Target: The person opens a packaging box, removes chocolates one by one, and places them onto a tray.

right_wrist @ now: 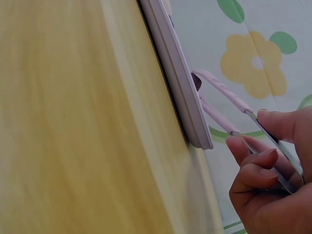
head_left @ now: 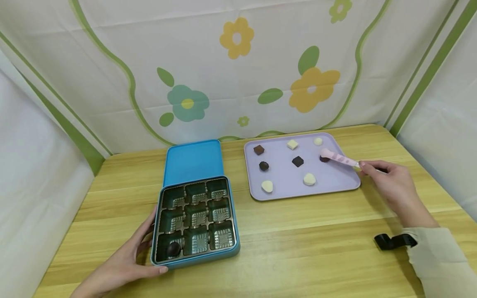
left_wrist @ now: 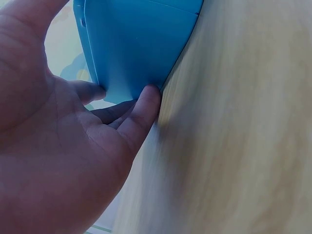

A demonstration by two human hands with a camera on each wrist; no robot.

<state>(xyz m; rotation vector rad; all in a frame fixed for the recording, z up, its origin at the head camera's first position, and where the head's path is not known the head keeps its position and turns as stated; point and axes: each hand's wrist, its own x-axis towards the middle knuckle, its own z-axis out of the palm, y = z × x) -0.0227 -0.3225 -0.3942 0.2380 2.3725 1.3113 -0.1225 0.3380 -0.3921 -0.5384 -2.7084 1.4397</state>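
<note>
My right hand (head_left: pixel 394 185) pinches a pair of tongs (right_wrist: pixel 226 95) with pink tips. In the head view the tips are at a dark chocolate (head_left: pixel 325 159) on the right of the lilac tray (head_left: pixel 283 191); the right wrist view shows the chocolate between the two arms. Whether they squeeze it I cannot tell. At the left, my left hand (head_left: pixel 123 258) holds the near left corner of a blue tin (head_left: pixel 201 260), thumb on the front and fingers along the side. Inside the tin is a divided insert (head_left: pixel 196 215), with one dark chocolate (head_left: pixel 173 249) in its near left compartment.
Several white and brown chocolates, such as a white one (head_left: pixel 309 179) and a dark diamond-shaped one (head_left: pixel 297 161), lie spread over the tray. Behind the tin lies its blue lid (head_left: pixel 193 162). A flowered cloth (head_left: pixel 238 82) hangs at the table's back edge.
</note>
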